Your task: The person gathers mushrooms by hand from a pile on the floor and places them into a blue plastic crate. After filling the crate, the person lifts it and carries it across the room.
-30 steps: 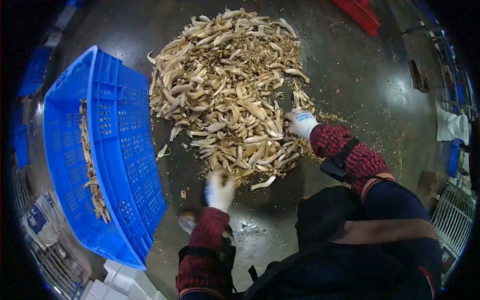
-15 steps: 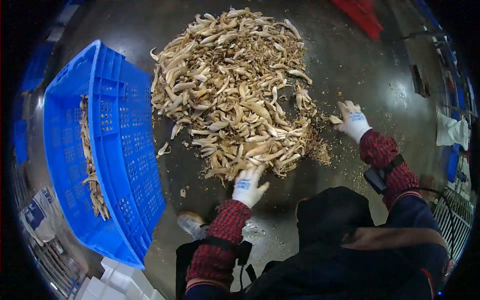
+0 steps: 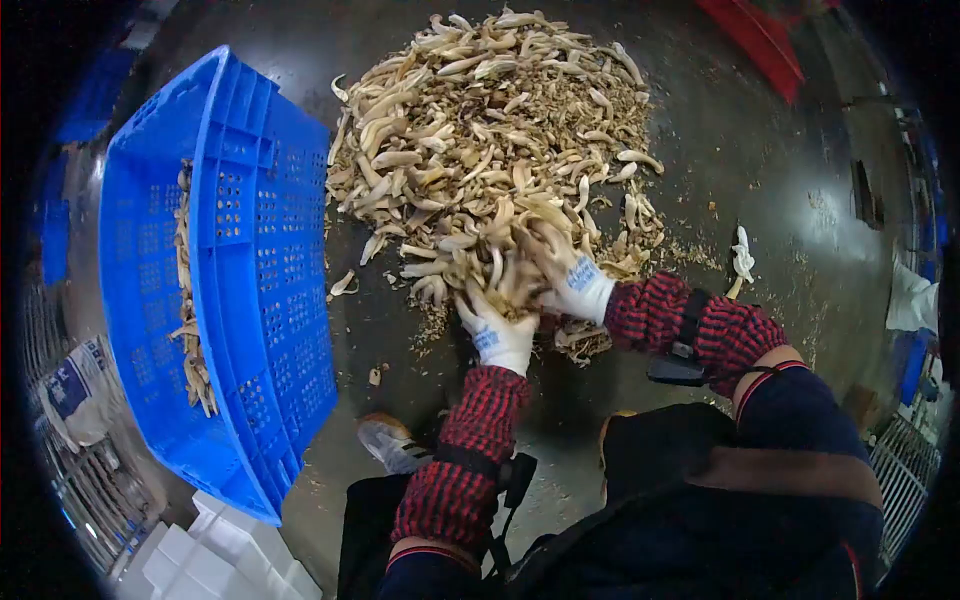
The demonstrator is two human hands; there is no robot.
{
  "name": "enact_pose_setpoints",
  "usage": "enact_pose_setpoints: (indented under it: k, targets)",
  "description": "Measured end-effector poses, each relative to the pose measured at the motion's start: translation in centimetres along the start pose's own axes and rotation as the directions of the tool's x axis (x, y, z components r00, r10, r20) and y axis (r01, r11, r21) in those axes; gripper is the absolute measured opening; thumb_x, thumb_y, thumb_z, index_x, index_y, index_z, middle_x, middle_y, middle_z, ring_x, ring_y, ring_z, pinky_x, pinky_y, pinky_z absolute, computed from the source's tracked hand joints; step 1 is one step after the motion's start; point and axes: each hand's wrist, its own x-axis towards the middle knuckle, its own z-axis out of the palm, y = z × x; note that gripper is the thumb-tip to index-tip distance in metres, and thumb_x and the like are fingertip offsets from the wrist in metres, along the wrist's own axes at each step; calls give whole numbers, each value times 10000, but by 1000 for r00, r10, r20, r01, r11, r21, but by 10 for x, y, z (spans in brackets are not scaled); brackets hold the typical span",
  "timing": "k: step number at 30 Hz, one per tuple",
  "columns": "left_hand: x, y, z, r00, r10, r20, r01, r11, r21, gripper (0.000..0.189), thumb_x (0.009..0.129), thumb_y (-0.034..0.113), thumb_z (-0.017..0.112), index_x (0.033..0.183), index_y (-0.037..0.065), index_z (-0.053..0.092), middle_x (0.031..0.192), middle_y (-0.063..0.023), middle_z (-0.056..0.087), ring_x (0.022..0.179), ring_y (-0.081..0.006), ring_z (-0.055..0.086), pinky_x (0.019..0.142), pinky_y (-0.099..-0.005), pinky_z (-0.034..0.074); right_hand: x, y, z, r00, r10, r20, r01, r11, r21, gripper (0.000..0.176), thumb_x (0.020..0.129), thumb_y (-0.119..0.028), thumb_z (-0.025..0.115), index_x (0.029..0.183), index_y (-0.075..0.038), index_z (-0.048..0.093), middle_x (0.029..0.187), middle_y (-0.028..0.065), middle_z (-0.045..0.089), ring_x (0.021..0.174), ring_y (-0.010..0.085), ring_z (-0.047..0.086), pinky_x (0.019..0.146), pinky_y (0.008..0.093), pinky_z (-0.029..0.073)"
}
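A large heap of pale brown, elongated mushrooms [image 3: 480, 150] lies on the dark floor ahead of me. At its near edge my left hand [image 3: 500, 335], in a white glove with blue print, curls its fingers around a clump of mushrooms. Gloved alike, my right hand [image 3: 575, 280] closes on the same clump from the right, its fingers partly smeared by motion. The two hands nearly meet, and mushrooms fill the gap between them. To the left stands a blue perforated crate [image 3: 225, 260] with several mushrooms [image 3: 190, 310] visible inside.
Crumbs and small bits are scattered around the heap. A white scrap [image 3: 742, 253] lies on the floor to the right. At the top right is a red object [image 3: 760, 45]. White boxes [image 3: 225, 555] stand at the lower left, and a shoe [image 3: 392, 442] shows below the heap.
My right hand has swung left from the floor beside the heap to the near edge. My left hand has turned inward and closed on mushrooms there. The view has shifted slightly.
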Motion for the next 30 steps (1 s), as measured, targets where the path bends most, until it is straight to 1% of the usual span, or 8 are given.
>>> enact_pose_setpoints:
  k: [3, 9, 11, 12, 18, 19, 23, 30]
  targets:
    - [42, 31, -42, 985, 149, -82, -134, 976, 174, 1179, 553, 141, 875, 1464, -4, 140, 1466, -312, 215, 1372, -446, 234, 1149, -465, 236, 31, 4, -8, 973, -79, -215, 88, 996, 32, 1011, 671, -329, 797, 1459, -34, 237, 1386, 304, 325, 1275, 455, 393, 1043, 450, 392]
    - [79, -11, -97, 968, -250, 39, 224, 919, 324, 1373, 499, 303, 934, 1498, 38, 30, 1464, -355, 182, 1382, -448, 218, 1132, -468, 252, 68, 51, -65, 914, 373, 161, -365, 928, -81, 1294, 579, -584, 829, 1516, -88, 87, 1447, 394, 208, 1343, 485, 299, 1106, 431, 313]
    - [89, -33, -79, 977, -68, 200, 63, 997, 34, 1349, 544, 238, 914, 1503, 45, -14, 1467, -326, 198, 1390, -411, 213, 1153, -438, 236, 75, 55, -35, 954, 254, 162, -256, 967, -10, 1257, 600, -559, 832, 1513, -79, 114, 1455, 354, 255, 1334, 449, 343, 1107, 397, 317]
    - [90, 0, -74, 956, -186, 226, 130, 962, 242, 1342, 533, 164, 911, 1510, 80, -5, 1492, -259, 196, 1378, -377, 252, 1156, -415, 235, 75, 52, -16, 982, 144, 120, -165, 970, 181, 1197, 618, -502, 839, 1509, -83, 159, 1467, 292, 309, 1332, 407, 374, 1100, 372, 329]
    - [83, 6, -19, 988, 9, 154, 65, 881, -469, 1326, 547, -70, 839, 1524, 182, -22, 1492, -194, 249, 1332, -328, 357, 1033, -406, 428, 74, 0, -1, 970, 187, 156, -243, 776, 581, 974, 680, -306, 839, 1453, -38, 310, 1276, 188, 553, 1107, 278, 567, 949, 350, 456]
    - [83, 13, -22, 934, -53, 353, 333, 491, -805, 1268, 606, -185, 742, 1525, 243, -19, 1481, -141, 301, 1276, -275, 442, 976, -391, 477, 77, 5, 4, 923, 298, 243, -374, 549, 747, 952, 688, -284, 837, 1445, -30, 320, 1226, 159, 587, 1024, 247, 604, 891, 337, 493]
    - [86, 34, -48, 903, -2, 430, 400, 374, -837, 1217, 620, -265, 665, 1526, 254, 40, 1467, -97, 348, 1266, -260, 462, 954, -399, 497, 73, -24, -12, 933, 207, 295, -334, 189, 923, 783, 780, -93, 748, 1429, -8, 319, 1158, 93, 615, 931, 169, 627, 807, 305, 531]
    - [63, 97, -145, 948, 114, 299, 213, 471, -856, 1200, 573, -226, 728, 1518, 183, 112, 1467, -65, 333, 1304, -246, 424, 1014, -406, 458, 69, -135, -70, 996, 77, 35, -54, 257, 965, 767, 763, -51, 734, 1413, -25, 328, 1259, 91, 549, 1093, 183, 568, 969, 349, 462]
